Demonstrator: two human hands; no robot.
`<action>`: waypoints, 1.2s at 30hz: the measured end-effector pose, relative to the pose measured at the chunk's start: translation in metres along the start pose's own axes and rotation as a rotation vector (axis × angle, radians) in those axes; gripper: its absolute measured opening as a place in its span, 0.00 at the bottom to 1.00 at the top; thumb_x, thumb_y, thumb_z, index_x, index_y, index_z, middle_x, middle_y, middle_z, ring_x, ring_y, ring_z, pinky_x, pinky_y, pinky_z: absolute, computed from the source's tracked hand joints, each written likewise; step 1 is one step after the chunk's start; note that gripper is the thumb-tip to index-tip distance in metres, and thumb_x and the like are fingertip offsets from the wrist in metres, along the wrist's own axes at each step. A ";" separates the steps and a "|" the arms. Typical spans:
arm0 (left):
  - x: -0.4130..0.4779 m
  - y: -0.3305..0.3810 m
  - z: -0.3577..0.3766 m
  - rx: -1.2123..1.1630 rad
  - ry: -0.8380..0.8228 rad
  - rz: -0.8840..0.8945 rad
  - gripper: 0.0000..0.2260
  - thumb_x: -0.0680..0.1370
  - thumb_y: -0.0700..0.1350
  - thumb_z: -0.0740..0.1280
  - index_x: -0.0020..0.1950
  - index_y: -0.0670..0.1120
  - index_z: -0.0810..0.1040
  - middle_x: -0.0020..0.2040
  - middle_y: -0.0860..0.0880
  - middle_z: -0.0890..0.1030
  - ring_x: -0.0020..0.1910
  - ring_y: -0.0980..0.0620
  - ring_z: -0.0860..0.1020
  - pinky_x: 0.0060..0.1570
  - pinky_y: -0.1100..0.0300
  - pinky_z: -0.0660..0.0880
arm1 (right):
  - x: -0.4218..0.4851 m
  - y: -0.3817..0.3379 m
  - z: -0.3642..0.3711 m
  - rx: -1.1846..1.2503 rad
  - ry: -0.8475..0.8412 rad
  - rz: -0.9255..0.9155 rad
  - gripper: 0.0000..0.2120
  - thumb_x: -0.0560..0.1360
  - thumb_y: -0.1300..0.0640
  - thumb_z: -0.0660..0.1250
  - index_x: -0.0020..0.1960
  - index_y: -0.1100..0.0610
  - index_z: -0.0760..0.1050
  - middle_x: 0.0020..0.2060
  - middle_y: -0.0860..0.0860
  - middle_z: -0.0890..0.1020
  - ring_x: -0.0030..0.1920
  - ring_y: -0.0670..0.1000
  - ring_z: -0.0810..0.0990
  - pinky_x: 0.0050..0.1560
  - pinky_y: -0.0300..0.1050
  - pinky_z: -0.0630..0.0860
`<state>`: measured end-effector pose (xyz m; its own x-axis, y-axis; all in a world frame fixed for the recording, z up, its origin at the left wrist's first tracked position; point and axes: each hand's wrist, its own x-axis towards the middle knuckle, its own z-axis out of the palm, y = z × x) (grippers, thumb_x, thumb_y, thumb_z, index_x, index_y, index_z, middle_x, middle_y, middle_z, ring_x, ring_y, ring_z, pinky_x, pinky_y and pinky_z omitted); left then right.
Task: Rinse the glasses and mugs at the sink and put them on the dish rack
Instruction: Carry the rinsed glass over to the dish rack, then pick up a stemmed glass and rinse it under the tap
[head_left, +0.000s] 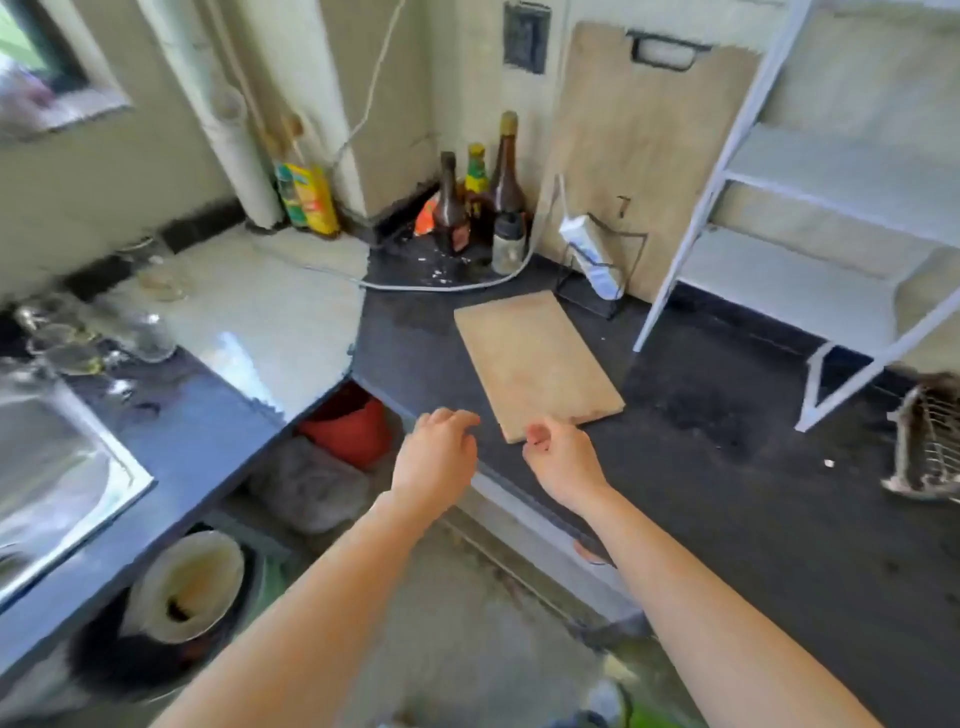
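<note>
Two loose, empty grips, left hand (441, 447) and right hand (558, 460), hover by the cutting board (540, 364) (rinsing seemingly unstarted); next, reach the glasses (78, 343) at nine o'clock.

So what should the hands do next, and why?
Probably swing the left hand over to the clear glasses beside the sink and grip one. Neither it nor the right hand holds a glass yet; both hover near the wooden cutting board, away from the sink.

You can read no text in this kitchen. Labels on the sauce bottles (451, 210) and yellow packet (310, 200) are too blurred.
</note>
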<state>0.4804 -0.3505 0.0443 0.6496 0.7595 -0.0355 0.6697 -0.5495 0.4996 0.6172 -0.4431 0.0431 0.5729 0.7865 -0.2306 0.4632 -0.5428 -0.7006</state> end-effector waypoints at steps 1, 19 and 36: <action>-0.008 -0.029 -0.019 0.006 0.032 -0.037 0.16 0.79 0.42 0.59 0.65 0.49 0.75 0.61 0.47 0.77 0.63 0.45 0.71 0.60 0.52 0.71 | 0.001 -0.024 0.023 -0.005 -0.026 -0.027 0.09 0.75 0.63 0.64 0.54 0.64 0.76 0.49 0.59 0.81 0.52 0.60 0.78 0.52 0.49 0.72; -0.081 -0.361 -0.208 -0.077 0.339 -0.614 0.17 0.79 0.43 0.58 0.68 0.48 0.72 0.64 0.47 0.74 0.64 0.47 0.71 0.58 0.55 0.68 | 0.057 -0.318 0.307 -0.178 -0.398 -0.400 0.08 0.77 0.57 0.63 0.56 0.53 0.72 0.51 0.51 0.78 0.51 0.52 0.76 0.55 0.48 0.75; 0.030 -0.484 -0.253 -0.923 0.275 -0.632 0.34 0.71 0.24 0.49 0.77 0.45 0.60 0.74 0.51 0.65 0.70 0.61 0.61 0.59 0.76 0.56 | 0.161 -0.462 0.417 -0.407 -0.361 -0.531 0.29 0.72 0.47 0.70 0.69 0.52 0.66 0.63 0.50 0.73 0.61 0.53 0.75 0.58 0.51 0.74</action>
<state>0.0843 0.0261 0.0209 0.1156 0.9211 -0.3718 0.2557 0.3341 0.9072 0.2132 0.0577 0.0481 -0.0205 0.9820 -0.1877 0.8680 -0.0757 -0.4907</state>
